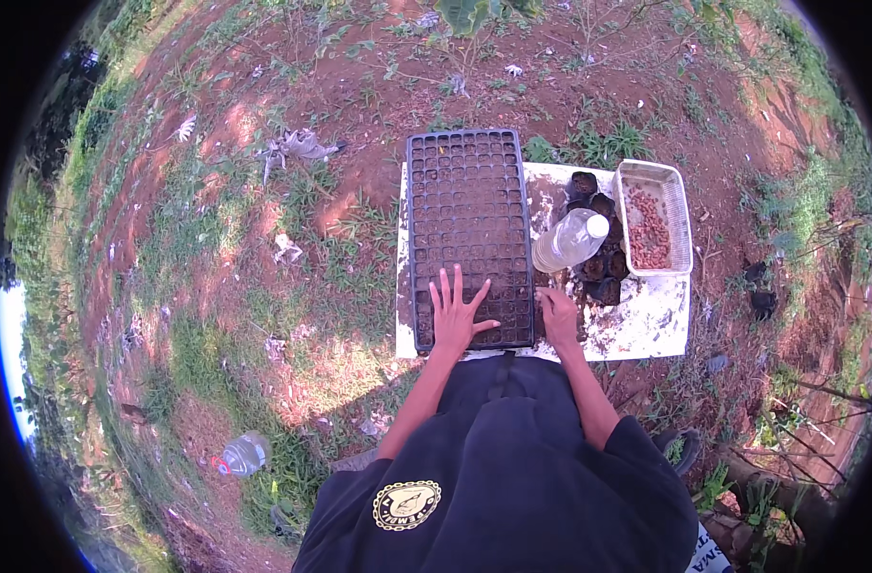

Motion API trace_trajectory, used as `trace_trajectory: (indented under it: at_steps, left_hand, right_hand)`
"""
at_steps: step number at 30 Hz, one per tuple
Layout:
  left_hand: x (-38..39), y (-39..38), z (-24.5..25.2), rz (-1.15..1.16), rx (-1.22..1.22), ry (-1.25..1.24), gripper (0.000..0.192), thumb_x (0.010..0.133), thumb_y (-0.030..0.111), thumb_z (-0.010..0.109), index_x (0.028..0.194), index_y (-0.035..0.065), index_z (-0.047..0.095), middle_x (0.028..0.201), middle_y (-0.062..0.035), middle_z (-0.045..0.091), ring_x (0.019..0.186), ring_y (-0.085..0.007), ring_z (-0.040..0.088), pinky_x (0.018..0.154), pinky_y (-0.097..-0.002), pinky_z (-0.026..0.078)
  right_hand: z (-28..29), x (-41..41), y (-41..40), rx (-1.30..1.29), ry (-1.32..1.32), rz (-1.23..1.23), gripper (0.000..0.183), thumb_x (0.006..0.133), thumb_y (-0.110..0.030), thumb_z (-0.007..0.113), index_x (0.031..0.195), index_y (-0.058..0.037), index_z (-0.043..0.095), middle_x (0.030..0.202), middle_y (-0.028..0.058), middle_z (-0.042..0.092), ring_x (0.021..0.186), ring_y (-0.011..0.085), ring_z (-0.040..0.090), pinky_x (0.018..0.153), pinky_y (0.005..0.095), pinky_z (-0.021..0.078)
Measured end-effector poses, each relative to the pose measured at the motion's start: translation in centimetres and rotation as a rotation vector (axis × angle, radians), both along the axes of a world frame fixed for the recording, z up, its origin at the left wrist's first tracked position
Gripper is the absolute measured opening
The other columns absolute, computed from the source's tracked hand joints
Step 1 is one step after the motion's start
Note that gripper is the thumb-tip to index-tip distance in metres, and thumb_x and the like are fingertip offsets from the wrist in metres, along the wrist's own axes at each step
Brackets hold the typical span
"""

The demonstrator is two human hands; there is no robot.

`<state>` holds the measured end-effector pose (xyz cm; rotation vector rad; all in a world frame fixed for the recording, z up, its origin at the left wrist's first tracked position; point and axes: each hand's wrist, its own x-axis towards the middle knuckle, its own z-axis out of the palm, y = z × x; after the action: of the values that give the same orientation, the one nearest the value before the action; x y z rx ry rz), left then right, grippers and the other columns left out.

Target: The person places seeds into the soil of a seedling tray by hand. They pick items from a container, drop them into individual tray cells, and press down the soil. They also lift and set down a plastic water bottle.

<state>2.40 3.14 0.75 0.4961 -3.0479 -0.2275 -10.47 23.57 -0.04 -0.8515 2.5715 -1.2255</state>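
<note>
A black plastic seedling tray [471, 208], its many cells filled with dark soil, lies lengthwise before me on a soil-smeared white board. My left hand [454, 319] is spread flat over the near cells, fingers wide apart and nothing held. Beside the tray's right rim, my right hand [559, 315] has its fingers bent inward near the edge. Whether something small sits between those fingertips cannot be made out. Just beyond the right hand, a clear plastic bottle [564, 243] with a white cap leans over the board. A white plastic basket [686, 236] holds reddish seeds [649, 233].
Several black seedling bags [604, 268] of soil stand between bottle and basket. The white board [654, 319] ends close to my lap. Weedy bare ground [278, 236] surrounds it, with a large clear bottle [246, 455] lying at lower left. Leaves [468, 14] overhang the far side.
</note>
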Motion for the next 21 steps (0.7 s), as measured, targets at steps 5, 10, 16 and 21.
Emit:
trace_trajectory:
  at_steps: [5,10,16,21]
  left_hand:
    - [-0.8,-0.2,0.5,-0.074,-0.034,0.059,0.082,0.08,0.078,0.049,0.152,0.0392,0.039,0.165,-0.0212,0.009,0.15,-0.0457,0.01,0.118,-0.0636,0.01]
    - [-0.6,-0.3,0.0,-0.071,-0.01,-0.02,0.081,0.082,0.076,0.048,0.153,0.0392,0.036,0.165,-0.0213,0.008,0.15,-0.0458,0.007,0.118,-0.0636,0.009]
    - [-0.7,0.0,1.5,-0.038,0.158,0.063,0.073,0.089,0.063,0.055,0.154,0.0361,0.036,0.164,-0.0224,0.009,0.15,-0.0473,0.008,0.119,-0.0606,0.011]
    - [0.1,-1.2,2.6,0.058,0.366,0.257,0.055,0.091,0.039,0.067,0.141,0.0209,0.055,0.148,-0.0226,0.043,0.138,-0.041,0.038,0.115,-0.0502,0.03]
  right_hand:
    - [0.4,0.8,1.6,-0.159,0.034,-0.426,0.026,0.091,-0.001,0.061,0.117,-0.0023,0.068,0.098,0.0103,0.071,0.081,0.0178,0.066,0.073,0.0309,0.0519]
    - [2.8,-2.2,0.2,-0.265,-0.157,-0.424,0.087,0.074,-0.013,0.084,0.148,-0.0065,0.038,0.128,0.0136,0.059,0.113,0.0255,0.057,0.093,0.0409,0.0467]
    - [1.9,-6.6,-4.4,-0.407,-0.157,-0.45,0.091,0.065,-0.02,0.093,0.138,0.003,0.044,0.126,0.0147,0.061,0.115,0.0265,0.059,0.102,0.0379,0.046]
    - [2.7,-7.0,-5.7,-0.479,-0.165,-0.525,0.083,0.065,-0.02,0.094,0.133,0.0015,0.05,0.121,0.013,0.063,0.113,0.0232,0.06,0.1,0.037,0.0471]
